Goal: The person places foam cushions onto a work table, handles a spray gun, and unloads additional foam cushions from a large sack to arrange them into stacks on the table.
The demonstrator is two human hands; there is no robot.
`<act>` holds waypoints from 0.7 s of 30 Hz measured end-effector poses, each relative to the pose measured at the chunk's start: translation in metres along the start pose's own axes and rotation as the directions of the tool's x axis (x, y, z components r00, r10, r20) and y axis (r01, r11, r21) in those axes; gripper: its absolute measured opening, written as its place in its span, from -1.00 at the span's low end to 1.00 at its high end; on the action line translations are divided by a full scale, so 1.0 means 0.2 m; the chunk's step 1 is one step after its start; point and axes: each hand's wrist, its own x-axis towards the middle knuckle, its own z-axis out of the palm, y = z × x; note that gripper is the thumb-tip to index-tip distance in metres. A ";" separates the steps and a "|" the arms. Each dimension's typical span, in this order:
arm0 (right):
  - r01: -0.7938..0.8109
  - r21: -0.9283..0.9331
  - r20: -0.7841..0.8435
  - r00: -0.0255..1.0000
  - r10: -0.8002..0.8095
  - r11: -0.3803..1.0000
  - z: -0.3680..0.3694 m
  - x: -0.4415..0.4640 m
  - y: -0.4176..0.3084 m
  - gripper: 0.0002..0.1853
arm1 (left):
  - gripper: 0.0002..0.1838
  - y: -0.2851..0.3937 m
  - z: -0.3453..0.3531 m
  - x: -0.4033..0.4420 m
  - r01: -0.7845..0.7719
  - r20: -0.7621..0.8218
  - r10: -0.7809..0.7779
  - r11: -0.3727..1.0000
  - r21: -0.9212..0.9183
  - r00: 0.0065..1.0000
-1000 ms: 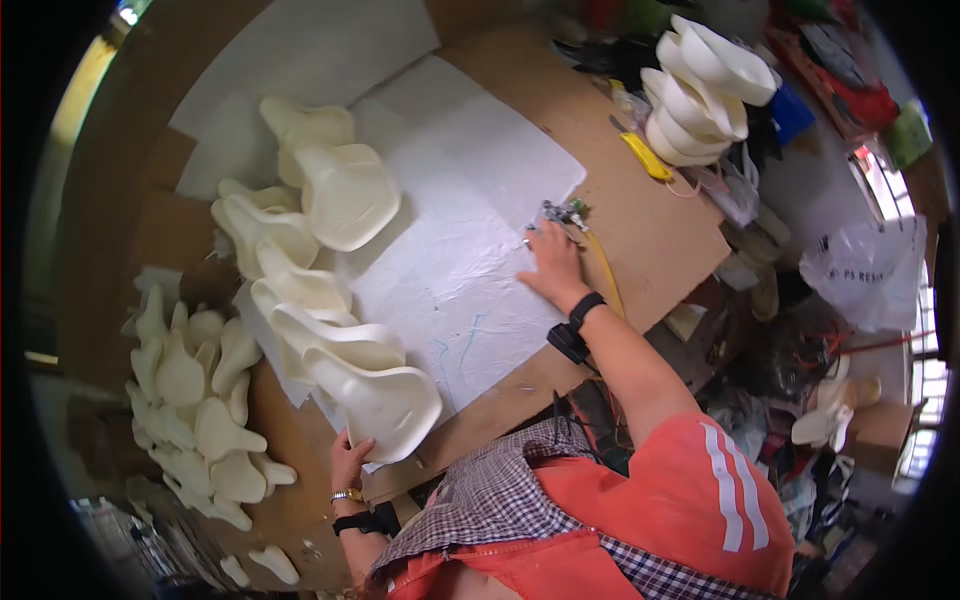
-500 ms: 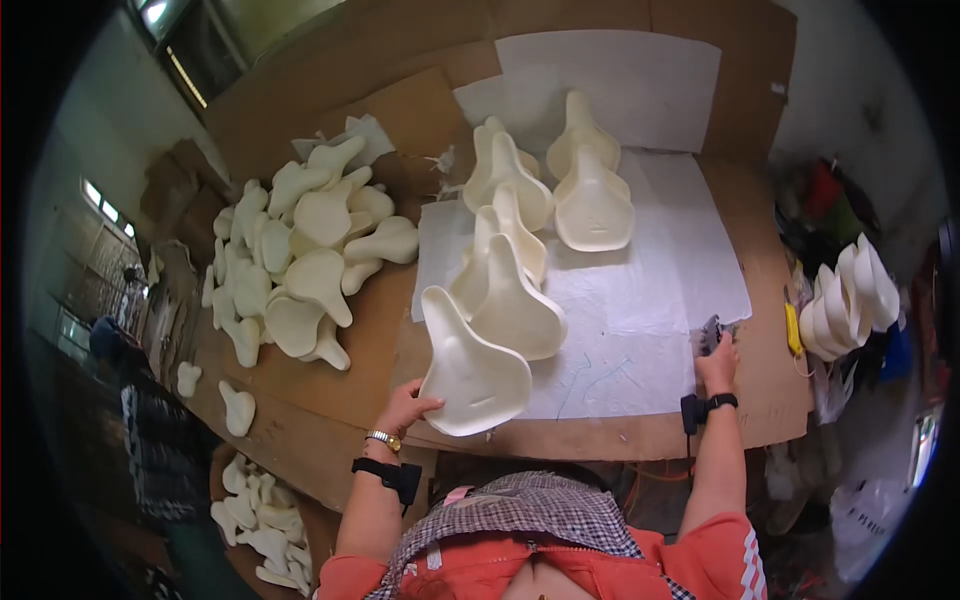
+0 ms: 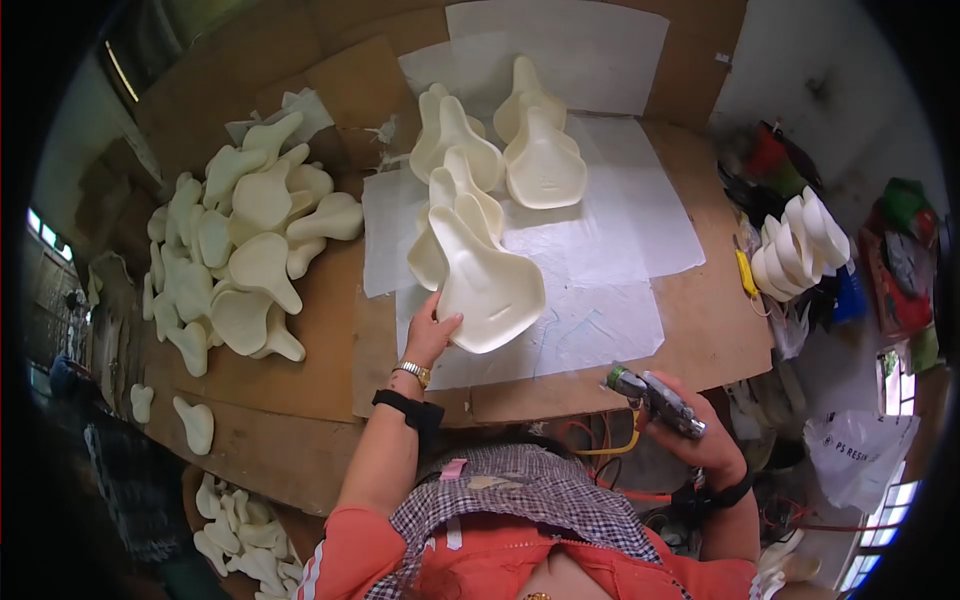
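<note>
My left hand point(image 3: 430, 332) grips the left edge of a cream foam bicycle saddle point(image 3: 490, 290), thumb on top. That saddle overlaps other saddles point(image 3: 478, 208) behind it on the white sheet. In my right hand point(image 3: 700, 430) is a spray gun point(image 3: 655, 400), its green-ringed nozzle end pointing left over the table's front edge. The fingers are wrapped round its body. Further back on the sheet stand more saddles point(image 3: 545, 165) in overlapping rows, their hollow sides showing.
A large heap of saddles point(image 3: 265, 190) lies on the cardboard at the left. Two loose saddles point(image 3: 195, 425) are near the left edge, above a filled basket point(image 3: 190, 490). At right are a yellow cutter point(image 3: 746, 272) and nested saddles point(image 3: 800, 245). Hoses point(image 3: 640, 495) hang below the table.
My right hand has lifted the spray gun off the table's right side and brought it left, closer to me. My left hand has shifted its saddle back against the row. The view has turned rightward.
</note>
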 end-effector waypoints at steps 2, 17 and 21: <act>0.055 -0.122 0.002 0.998 -0.056 0.991 0.01 0.01 -0.04 -0.44 | -0.38 -0.02 0.01 0.01 0.022 0.021 -0.022 1.000 -0.001 1.000; -0.019 -0.033 -0.101 0.995 0.016 0.999 0.11 -0.10 -0.10 -0.41 | -0.57 -0.10 -0.35 -0.07 -0.105 -0.098 0.094 0.989 -0.106 0.991; 0.015 -0.098 -0.173 0.984 -0.032 0.995 0.17 -0.06 -0.11 -0.45 | -0.67 -0.21 -0.76 -0.14 -0.179 -0.315 0.133 0.976 -0.120 0.940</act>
